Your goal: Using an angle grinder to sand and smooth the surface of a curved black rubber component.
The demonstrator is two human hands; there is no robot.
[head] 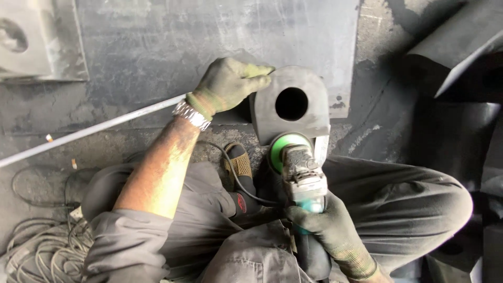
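Partly, the grinding disc was hidden behind the angle grinder [301, 175] body. The right hand [327, 228] had fingers wrapped around its handle. The left hand [228, 84], fingers closed, steadied the dark metal block [309, 118] with its round hole, on the floor [367, 131]. Coiled cable [42, 249] lay nearby.

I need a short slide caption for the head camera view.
Gloved left hand steadies a holed metal plate while right hand holds an angle grinder.

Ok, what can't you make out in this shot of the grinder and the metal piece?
Head view only:
- Grinding disc of the green-guarded angle grinder: hidden behind the guard and body.
- Lower edge of the dark metal block with a round hole: covered by the grinder.
- Right hand wrist: cut off by the bottom edge.
- Left hand fingers: gloved, partly tucked behind the block.
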